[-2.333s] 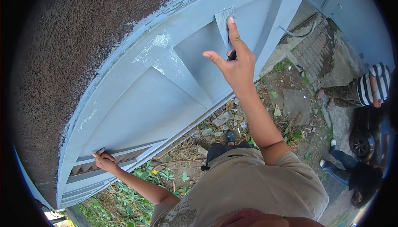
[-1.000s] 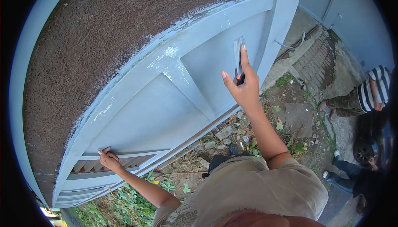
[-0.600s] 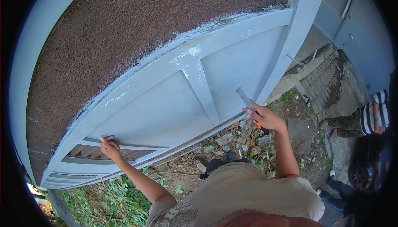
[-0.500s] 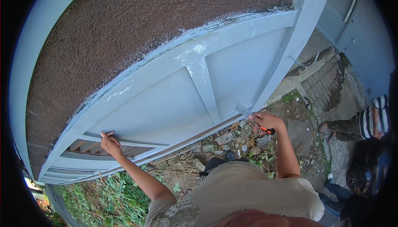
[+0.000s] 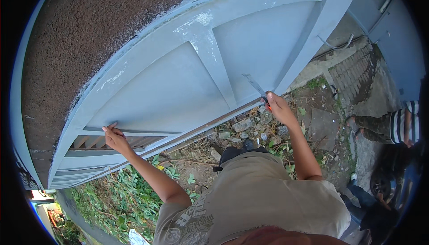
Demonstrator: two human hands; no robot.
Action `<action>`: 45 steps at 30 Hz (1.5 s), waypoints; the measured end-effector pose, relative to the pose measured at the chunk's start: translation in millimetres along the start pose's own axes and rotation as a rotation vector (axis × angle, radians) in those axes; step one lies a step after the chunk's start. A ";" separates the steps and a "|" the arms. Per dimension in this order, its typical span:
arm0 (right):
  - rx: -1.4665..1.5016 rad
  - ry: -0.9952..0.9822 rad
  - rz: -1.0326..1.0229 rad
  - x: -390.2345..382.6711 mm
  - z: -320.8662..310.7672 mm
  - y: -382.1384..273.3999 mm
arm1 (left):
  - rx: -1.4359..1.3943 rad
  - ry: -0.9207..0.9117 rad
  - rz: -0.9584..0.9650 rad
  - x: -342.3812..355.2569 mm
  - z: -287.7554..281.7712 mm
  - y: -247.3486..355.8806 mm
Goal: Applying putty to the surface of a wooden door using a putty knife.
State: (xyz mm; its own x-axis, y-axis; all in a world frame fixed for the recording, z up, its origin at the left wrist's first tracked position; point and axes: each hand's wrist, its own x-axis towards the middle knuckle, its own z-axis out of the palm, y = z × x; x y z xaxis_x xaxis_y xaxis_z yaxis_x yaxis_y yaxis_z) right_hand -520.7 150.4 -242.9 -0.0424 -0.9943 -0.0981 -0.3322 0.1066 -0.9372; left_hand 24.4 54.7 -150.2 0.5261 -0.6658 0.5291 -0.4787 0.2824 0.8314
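My right hand (image 5: 278, 107) grips a putty knife (image 5: 254, 84), with a grey metal blade and black-and-orange handle. The blade points up and left across the lower part of a light grey gate's right panel (image 5: 263, 39); whether it touches cannot be told. At the panels' left end, my left hand (image 5: 115, 136) has its fingers curled by a horizontal slat (image 5: 152, 134), around a small grey thing too small to name. Patches of white show on the frame (image 5: 111, 79) and on the divider between panels.
Brown rough wall (image 5: 76, 26) lies beyond the gate. Below are rubble (image 5: 242, 124) and plants (image 5: 129, 200). At right, a person in striped shirt (image 5: 397, 128) stands near another grey gate (image 5: 397, 44); another person in jeans (image 5: 359, 204) is beside a dark vehicle (image 5: 393, 178).
My right hand came down from the upper panel with the knife, then rose slightly, the blade now angled up-left. My left hand stays at the slat. The view has shifted.
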 end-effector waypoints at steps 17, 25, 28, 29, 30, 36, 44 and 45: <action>0.543 0.045 -0.211 57.2 101.8 -22.0 | 0.037 0.383 1.212 82.4 81.2 148.4; 0.359 0.164 0.002 73.7 115.3 -53.5 | -0.161 0.357 1.141 83.4 84.9 143.5; 0.374 0.261 -0.058 78.1 125.3 -77.1 | -0.146 0.352 1.118 83.0 81.6 142.4; 0.365 0.251 -0.061 79.4 128.3 -79.3 | -0.160 0.351 1.101 84.1 80.5 140.9; 0.374 0.263 -0.076 80.8 130.9 -80.7 | -0.152 0.362 1.096 83.3 76.8 138.9; 0.555 0.271 -0.004 76.3 152.4 -59.5 | -0.083 0.380 0.982 84.6 80.6 128.0; 0.614 0.251 0.008 68.9 150.8 -58.1 | -0.084 0.399 1.021 84.9 76.7 131.1; 0.607 0.239 0.012 69.3 153.1 -44.4 | -0.068 0.401 1.003 84.2 76.4 131.9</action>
State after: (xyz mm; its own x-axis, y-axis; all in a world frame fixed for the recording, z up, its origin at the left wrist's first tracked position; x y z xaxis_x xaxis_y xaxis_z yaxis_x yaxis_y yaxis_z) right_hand -364.7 75.7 -259.4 -0.2746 -0.9566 -0.0980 0.2583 0.0248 -0.9657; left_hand -48.1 -16.8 -9.0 0.1139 0.1616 0.9803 -0.7857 0.6185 -0.0107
